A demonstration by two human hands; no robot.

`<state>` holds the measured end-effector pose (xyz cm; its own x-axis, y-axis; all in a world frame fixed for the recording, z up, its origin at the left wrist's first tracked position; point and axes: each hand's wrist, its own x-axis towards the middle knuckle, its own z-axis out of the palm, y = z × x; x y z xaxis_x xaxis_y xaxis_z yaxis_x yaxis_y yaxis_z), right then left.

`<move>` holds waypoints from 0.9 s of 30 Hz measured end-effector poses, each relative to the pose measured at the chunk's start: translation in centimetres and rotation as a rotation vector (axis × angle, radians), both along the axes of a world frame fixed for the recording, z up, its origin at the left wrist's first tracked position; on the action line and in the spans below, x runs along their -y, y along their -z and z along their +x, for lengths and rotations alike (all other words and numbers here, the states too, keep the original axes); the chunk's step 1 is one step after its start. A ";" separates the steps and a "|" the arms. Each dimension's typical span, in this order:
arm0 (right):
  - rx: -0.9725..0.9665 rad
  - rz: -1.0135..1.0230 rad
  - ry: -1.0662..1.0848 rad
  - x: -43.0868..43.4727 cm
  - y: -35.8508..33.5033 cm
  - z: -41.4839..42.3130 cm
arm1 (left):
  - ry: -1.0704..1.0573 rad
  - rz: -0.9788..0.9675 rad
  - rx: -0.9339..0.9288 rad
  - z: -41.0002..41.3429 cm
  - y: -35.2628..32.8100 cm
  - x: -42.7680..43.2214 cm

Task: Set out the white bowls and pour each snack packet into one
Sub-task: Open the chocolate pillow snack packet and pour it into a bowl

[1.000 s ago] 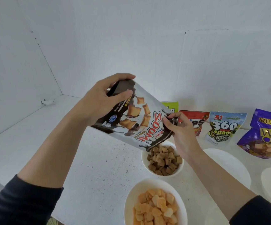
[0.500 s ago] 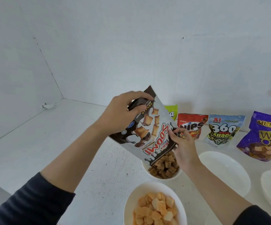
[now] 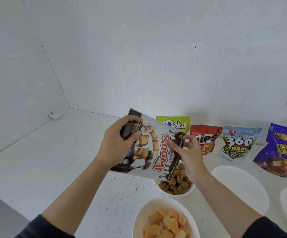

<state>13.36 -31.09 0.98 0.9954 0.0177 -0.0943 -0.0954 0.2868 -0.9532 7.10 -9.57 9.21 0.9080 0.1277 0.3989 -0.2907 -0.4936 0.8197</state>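
The snack packet (image 3: 158,152) is up in the air, tipped mouth-down right over the small white bowl (image 3: 173,195) of brown squares. It looks like thin crinkly foil: light, floppy and a bit slick. It's probably near empty going by how flat it hangs, so it'll fold wherever it isn't supported. The left hand (image 3: 117,145) has its grip closed round the sealed bottom end, thumb on the front. The right hand (image 3: 189,155) pinches the edge by the open mouth between thumb and forefinger. That's where I'd hold it too – one end each, steering the mouth so nothing bounces over the rim. The squares look crumbly, so no squeezing the middle. Nearer me sits a bowl of orange pieces (image 3: 144,210), to the right an empty bowl (image 3: 239,188), and a row of other packets (image 3: 239,143) stands at the back of the worktop (image 3: 70,160)
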 end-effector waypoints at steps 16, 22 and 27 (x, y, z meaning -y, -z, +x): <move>-0.072 0.282 -0.143 -0.7 -4.0 0.1 | -0.349 -0.821 0.042 -1.9 4.0 0.3; -0.127 0.361 0.127 -1.3 -4.2 0.9 | -0.189 -0.735 -0.054 -2.7 5.9 0.5; -0.029 0.186 0.201 -2.4 -6.5 1.7 | -0.183 -0.662 -0.257 -3.5 6.4 -0.9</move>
<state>15.05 -28.68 7.44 0.9776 -0.1600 -0.1367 -0.0458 0.4725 -0.8801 3.62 -8.66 2.83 0.9037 0.4266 -0.0368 -0.0098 0.1065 0.9943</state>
